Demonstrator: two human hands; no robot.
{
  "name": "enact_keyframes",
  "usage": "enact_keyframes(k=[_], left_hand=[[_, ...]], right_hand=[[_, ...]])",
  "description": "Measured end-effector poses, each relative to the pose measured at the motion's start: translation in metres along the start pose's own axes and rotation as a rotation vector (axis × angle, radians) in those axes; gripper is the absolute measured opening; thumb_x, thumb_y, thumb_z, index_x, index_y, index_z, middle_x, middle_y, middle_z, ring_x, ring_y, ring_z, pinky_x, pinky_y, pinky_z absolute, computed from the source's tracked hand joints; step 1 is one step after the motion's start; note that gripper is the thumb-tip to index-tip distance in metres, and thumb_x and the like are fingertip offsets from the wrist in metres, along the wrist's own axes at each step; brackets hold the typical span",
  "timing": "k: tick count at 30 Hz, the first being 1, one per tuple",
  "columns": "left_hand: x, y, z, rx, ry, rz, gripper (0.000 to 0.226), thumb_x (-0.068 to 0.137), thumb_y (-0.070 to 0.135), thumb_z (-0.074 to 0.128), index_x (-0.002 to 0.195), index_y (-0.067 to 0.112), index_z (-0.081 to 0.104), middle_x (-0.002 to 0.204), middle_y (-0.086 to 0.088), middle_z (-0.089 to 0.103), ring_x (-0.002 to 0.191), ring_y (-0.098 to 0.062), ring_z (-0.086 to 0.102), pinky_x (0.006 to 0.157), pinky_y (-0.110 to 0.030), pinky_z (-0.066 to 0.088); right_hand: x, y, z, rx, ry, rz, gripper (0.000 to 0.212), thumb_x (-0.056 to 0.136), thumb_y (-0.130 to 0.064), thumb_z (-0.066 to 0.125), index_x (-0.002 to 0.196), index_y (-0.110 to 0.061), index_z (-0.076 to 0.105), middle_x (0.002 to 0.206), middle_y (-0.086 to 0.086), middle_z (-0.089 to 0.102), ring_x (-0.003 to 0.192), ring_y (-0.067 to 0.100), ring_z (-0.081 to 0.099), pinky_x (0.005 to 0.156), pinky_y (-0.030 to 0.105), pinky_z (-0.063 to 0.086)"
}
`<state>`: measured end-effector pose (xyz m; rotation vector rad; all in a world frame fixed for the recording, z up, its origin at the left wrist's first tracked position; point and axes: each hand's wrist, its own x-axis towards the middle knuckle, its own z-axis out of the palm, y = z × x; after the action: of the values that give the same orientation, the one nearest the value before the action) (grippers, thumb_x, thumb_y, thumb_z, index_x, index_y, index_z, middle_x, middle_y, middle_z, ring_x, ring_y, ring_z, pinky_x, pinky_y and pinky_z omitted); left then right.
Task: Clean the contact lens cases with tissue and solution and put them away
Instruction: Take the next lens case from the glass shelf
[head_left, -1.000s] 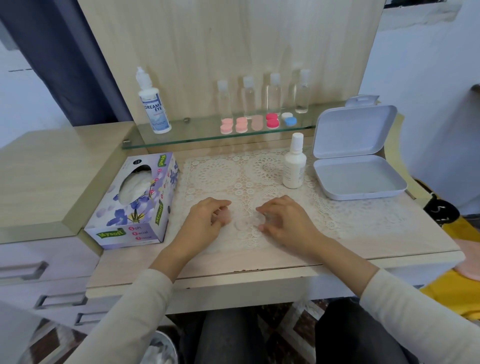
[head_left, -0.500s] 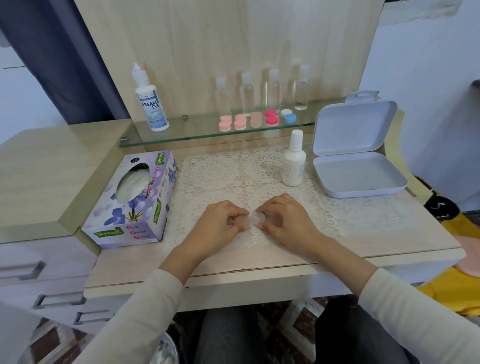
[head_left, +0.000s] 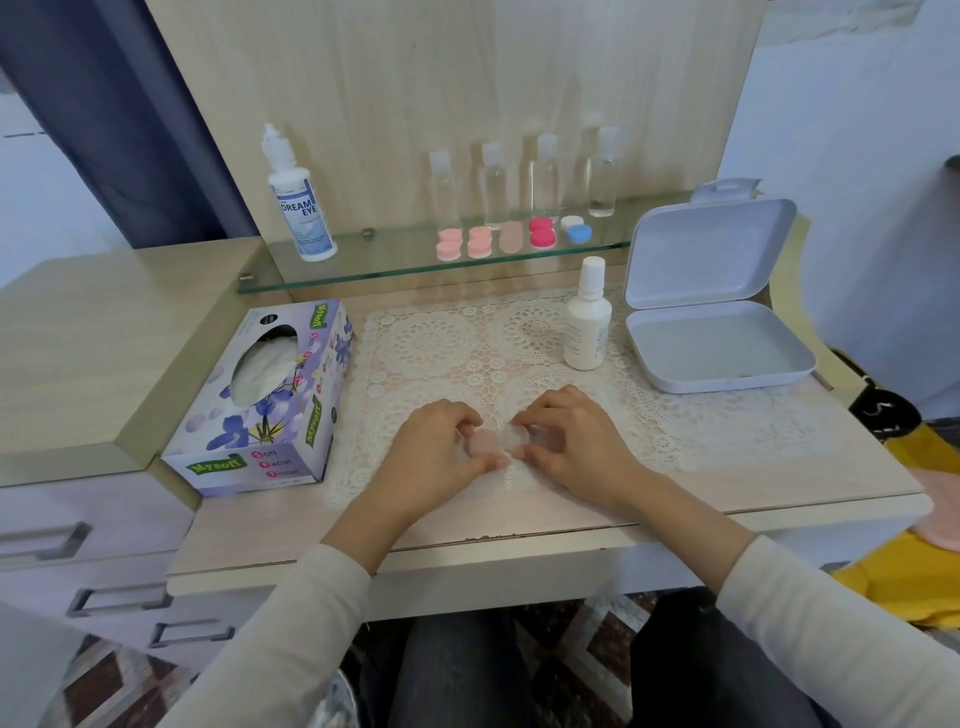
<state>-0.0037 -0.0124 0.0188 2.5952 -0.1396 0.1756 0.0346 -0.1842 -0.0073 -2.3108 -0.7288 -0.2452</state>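
In the head view, at the lower centre of the frame, a small pale pink and clear plastic contact lens case (head_left: 492, 441) is held between both hands, low over a cream lace mat (head_left: 441, 343). The left hand (head_left: 434, 449) curls fingers and thumb round the pink end. The right hand (head_left: 579, 441) pinches the clear end. At left centre lies a flowered cardboard tissue box (head_left: 270, 415). At right centre is an open white plastic box (head_left: 722, 358), with a white plastic bottle (head_left: 587, 327) just beside it.
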Motion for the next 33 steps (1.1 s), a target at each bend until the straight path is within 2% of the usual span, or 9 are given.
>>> enact_keyframes(k=[3, 7, 9, 13, 17, 20, 27, 31, 33], left_hand=[[-0.001, 0.001, 0.006, 0.019, 0.073, -0.013, 0.032, 0.071, 0.036, 0.075, 0.092, 0.014, 0.065, 0.088, 0.004, 0.057, 0.081, -0.009, 0.050, 0.073, -0.017, 0.037], [0.000, -0.003, 0.007, -0.037, 0.006, 0.062, 0.030, 0.079, 0.017, 0.070, 0.108, 0.015, 0.066, 0.103, 0.001, 0.060, 0.100, -0.015, 0.052, 0.091, -0.020, 0.037], [-0.002, -0.002, 0.009, -0.063, 0.006, 0.041, 0.035, 0.077, 0.024, 0.072, 0.110, 0.017, 0.065, 0.106, 0.003, 0.059, 0.103, -0.014, 0.051, 0.094, -0.026, 0.038], [-0.002, 0.000, 0.014, -0.053, 0.166, -0.040, 0.030, 0.071, 0.035, 0.076, 0.091, 0.015, 0.067, 0.090, 0.002, 0.061, 0.085, -0.012, 0.053, 0.076, -0.017, 0.038], [0.000, -0.002, 0.012, -0.036, 0.121, 0.031, 0.022, 0.075, 0.025, 0.073, 0.094, 0.013, 0.071, 0.090, -0.003, 0.062, 0.080, -0.010, 0.050, 0.069, -0.007, 0.032], [-0.001, -0.005, 0.008, -0.086, 0.066, 0.082, 0.026, 0.078, 0.019, 0.071, 0.103, 0.012, 0.070, 0.097, -0.003, 0.063, 0.083, -0.010, 0.050, 0.073, -0.006, 0.034], [-0.002, -0.007, 0.008, -0.133, -0.008, 0.119, 0.029, 0.083, 0.009, 0.064, 0.111, 0.016, 0.066, 0.109, 0.003, 0.064, 0.101, -0.013, 0.050, 0.096, -0.027, 0.038], [-0.005, -0.005, 0.012, -0.212, 0.134, 0.026, 0.034, 0.073, 0.020, 0.077, 0.104, 0.012, 0.067, 0.093, 0.002, 0.061, 0.079, -0.001, 0.052, 0.076, -0.005, 0.040], [-0.007, -0.005, 0.013, -0.227, 0.159, 0.012, 0.030, 0.069, 0.020, 0.079, 0.097, 0.011, 0.069, 0.087, 0.003, 0.060, 0.074, 0.001, 0.051, 0.071, -0.003, 0.038]], right_hand=[[0.000, 0.000, 0.000, 0.005, 0.000, -0.005, 0.030, 0.074, -0.022, 0.075, 0.102, -0.011, 0.070, 0.093, 0.001, 0.064, 0.088, 0.021, 0.048, 0.077, 0.029, 0.037], [0.000, 0.001, 0.000, 0.009, 0.001, -0.006, 0.030, 0.074, -0.024, 0.075, 0.100, -0.011, 0.070, 0.091, 0.001, 0.064, 0.087, 0.021, 0.048, 0.076, 0.029, 0.036], [0.000, 0.001, 0.000, 0.010, 0.004, -0.006, 0.030, 0.074, -0.023, 0.076, 0.100, -0.010, 0.070, 0.091, 0.002, 0.064, 0.086, 0.022, 0.048, 0.076, 0.030, 0.037], [-0.001, 0.001, 0.000, 0.009, 0.003, -0.009, 0.030, 0.073, -0.026, 0.076, 0.098, -0.011, 0.071, 0.089, 0.001, 0.063, 0.085, 0.021, 0.047, 0.074, 0.030, 0.037], [0.000, 0.000, 0.000, 0.007, -0.006, -0.025, 0.029, 0.073, -0.024, 0.076, 0.098, -0.010, 0.071, 0.090, 0.000, 0.063, 0.083, 0.019, 0.045, 0.073, 0.027, 0.033], [0.001, 0.000, -0.002, 0.011, -0.018, -0.024, 0.028, 0.074, -0.022, 0.075, 0.100, -0.011, 0.070, 0.093, 0.000, 0.064, 0.085, 0.018, 0.044, 0.075, 0.028, 0.035], [0.000, -0.001, -0.001, 0.018, -0.019, -0.020, 0.027, 0.075, -0.023, 0.075, 0.099, -0.010, 0.071, 0.092, 0.000, 0.064, 0.086, 0.021, 0.046, 0.074, 0.027, 0.034], [0.001, -0.003, -0.003, 0.008, -0.038, 0.023, 0.031, 0.074, -0.022, 0.075, 0.102, -0.011, 0.070, 0.095, 0.001, 0.064, 0.090, 0.022, 0.047, 0.080, 0.032, 0.039], [0.001, -0.006, -0.008, -0.016, -0.076, 0.038, 0.036, 0.075, -0.026, 0.074, 0.108, -0.013, 0.068, 0.103, 0.000, 0.064, 0.098, 0.021, 0.048, 0.086, 0.032, 0.040]])
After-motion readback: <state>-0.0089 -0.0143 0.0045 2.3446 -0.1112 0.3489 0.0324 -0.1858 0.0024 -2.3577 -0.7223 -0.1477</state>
